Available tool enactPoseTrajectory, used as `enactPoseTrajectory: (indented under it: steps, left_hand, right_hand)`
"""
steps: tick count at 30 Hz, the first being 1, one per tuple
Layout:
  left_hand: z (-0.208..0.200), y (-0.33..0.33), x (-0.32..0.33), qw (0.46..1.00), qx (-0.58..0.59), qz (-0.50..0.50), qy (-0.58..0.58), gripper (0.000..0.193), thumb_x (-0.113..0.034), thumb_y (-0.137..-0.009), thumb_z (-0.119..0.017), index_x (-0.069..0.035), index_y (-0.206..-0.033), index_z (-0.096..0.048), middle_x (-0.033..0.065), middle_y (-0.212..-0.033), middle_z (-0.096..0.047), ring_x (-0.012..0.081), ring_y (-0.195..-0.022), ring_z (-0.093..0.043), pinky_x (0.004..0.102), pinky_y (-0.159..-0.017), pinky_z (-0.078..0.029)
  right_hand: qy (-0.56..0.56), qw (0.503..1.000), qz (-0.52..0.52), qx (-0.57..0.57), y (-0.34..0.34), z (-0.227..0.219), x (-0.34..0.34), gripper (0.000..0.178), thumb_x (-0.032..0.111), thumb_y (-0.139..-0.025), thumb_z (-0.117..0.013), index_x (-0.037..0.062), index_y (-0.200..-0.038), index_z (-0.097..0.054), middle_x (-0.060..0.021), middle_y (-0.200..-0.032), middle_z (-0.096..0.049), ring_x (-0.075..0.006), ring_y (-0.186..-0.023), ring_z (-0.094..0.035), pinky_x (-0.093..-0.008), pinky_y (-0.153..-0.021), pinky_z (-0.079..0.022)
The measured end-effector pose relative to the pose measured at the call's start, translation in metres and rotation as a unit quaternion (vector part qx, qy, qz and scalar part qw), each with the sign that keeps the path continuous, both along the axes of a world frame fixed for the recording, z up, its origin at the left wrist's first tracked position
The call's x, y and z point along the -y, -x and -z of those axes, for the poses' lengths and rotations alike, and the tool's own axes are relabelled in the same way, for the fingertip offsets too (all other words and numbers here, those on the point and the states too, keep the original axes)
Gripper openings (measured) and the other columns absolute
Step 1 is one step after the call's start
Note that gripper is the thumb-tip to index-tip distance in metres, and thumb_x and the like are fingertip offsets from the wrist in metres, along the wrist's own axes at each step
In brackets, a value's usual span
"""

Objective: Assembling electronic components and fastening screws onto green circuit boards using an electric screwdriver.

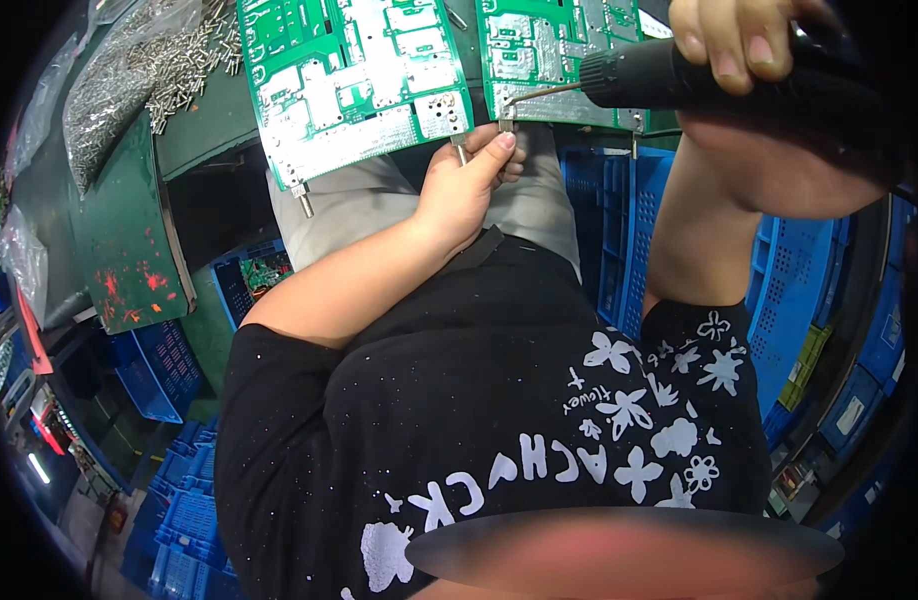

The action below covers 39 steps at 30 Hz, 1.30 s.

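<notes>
My right hand (734,45) is wrapped round a black electric screwdriver (639,75), held nearly level. Its thin metal bit (549,95) points left, with the tip at the near left corner of the right green circuit board (554,60). Below that corner, my left hand (464,185) pinches a small metal connector (506,126) between thumb and fingers, at the board's edge. Beside it lies the left green circuit board (344,120), its near edge overhanging my lap. Metal connectors (303,203) stick out from that edge. The fingers hide part of one connector.
A pile of small metal screws (184,80) spills from a clear plastic bag (109,110) at the far left of the green bench (104,220). Blue plastic crates (634,225) stand at the right, and more blue crates (184,525) are at the lower left.
</notes>
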<state>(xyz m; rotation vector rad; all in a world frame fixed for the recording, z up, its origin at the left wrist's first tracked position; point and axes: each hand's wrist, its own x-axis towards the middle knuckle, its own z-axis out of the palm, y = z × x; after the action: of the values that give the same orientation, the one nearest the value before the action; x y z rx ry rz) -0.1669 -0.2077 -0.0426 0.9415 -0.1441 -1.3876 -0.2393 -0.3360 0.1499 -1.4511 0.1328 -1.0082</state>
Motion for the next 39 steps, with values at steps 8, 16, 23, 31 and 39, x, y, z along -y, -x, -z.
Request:
enactPoseTrajectory:
  steps: [8, 16, 23, 31, 39]
  left_hand:
    - [0.0, 0.0, 0.001, 1.0, 0.001, 0.007, 0.001, 0.032, -0.021, -0.091, -0.06, 0.004, -0.111, -0.055, 0.0088, -0.092, -0.061, 0.0137, -0.081, -0.057, 0.0275, -0.075, -0.047]
    - [0.0, -0.001, 0.001, 1.0, 0.0, -0.003, 0.0, 0.031, -0.02, -0.09, -0.061, 0.004, -0.11, -0.056, 0.0085, -0.091, -0.062, 0.0138, -0.08, -0.058, 0.0268, -0.074, -0.047]
    - [0.001, -0.001, 0.001, 1.0, -0.008, 0.001, -0.004, 0.03, -0.02, -0.09, -0.06, 0.003, -0.11, -0.056, 0.0085, -0.091, -0.062, 0.0138, -0.08, -0.058, 0.0271, -0.075, -0.047]
    - [0.003, -0.002, 0.0, 1.0, -0.016, -0.006, 0.004, 0.029, -0.019, -0.09, -0.06, 0.003, -0.109, -0.057, 0.0086, -0.091, -0.062, 0.0144, -0.08, -0.058, 0.0274, -0.075, -0.047]
    - [0.003, -0.001, 0.001, 0.999, -0.028, 0.001, 0.016, 0.027, -0.018, -0.09, -0.061, 0.002, -0.107, -0.057, 0.0084, -0.092, -0.062, 0.0145, -0.082, -0.058, 0.028, -0.076, -0.048]
  right_hand:
    - [0.013, 1.0, 0.012, -0.019, -0.01, 0.008, 0.025, 0.04, 0.03, -0.087, -0.051, 0.0018, -0.115, -0.047, -0.0097, -0.081, -0.057, -0.0166, -0.063, -0.057, -0.0288, -0.061, -0.046]
    - [0.028, 0.999, 0.026, -0.036, -0.017, -0.003, -0.006, 0.037, 0.027, -0.086, -0.053, 0.0015, -0.112, -0.048, -0.0104, -0.08, -0.058, -0.0165, -0.061, -0.057, -0.0282, -0.059, -0.047]
    - [0.044, 0.997, 0.033, -0.051, -0.026, -0.005, -0.005, 0.035, 0.024, -0.085, -0.056, 0.0013, -0.11, -0.049, -0.011, -0.079, -0.059, -0.0163, -0.06, -0.058, -0.0277, -0.057, -0.048]
    - [0.053, 0.996, 0.038, -0.063, -0.031, -0.005, -0.006, 0.033, 0.021, -0.084, -0.057, 0.0012, -0.108, -0.049, -0.0114, -0.079, -0.06, -0.0162, -0.059, -0.058, -0.0273, -0.055, -0.048]
    - [0.06, 0.994, 0.04, -0.081, -0.026, -0.011, -0.013, 0.032, 0.018, -0.081, -0.057, 0.0015, -0.107, -0.049, -0.0114, -0.078, -0.06, -0.016, -0.058, -0.058, -0.0273, -0.055, -0.048]
